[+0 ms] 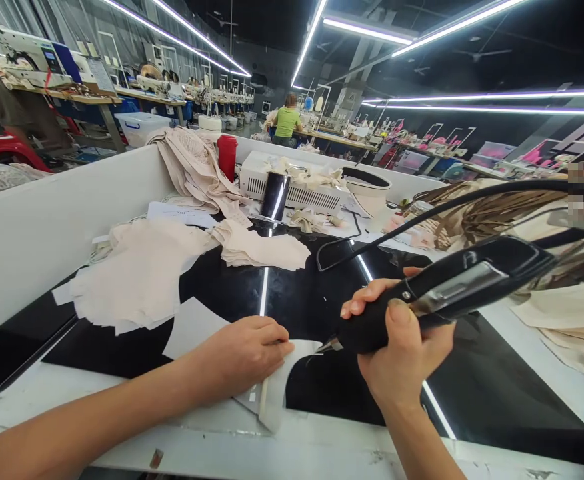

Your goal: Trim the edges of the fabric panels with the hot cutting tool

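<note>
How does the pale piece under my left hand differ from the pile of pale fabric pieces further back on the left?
The piece lies single and flat at the table's near edge, pinned by the left hand, with the cutting tool in the right hand tipped at it. The pile is larger, layered and rumpled, with no hand on it. Both are pale and rest on the glossy black surface.

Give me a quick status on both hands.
Left hand flat on pale fabric piece. Right hand grips black cutting tool, tip at fabric edge. Fabric pile lies apart.
</note>
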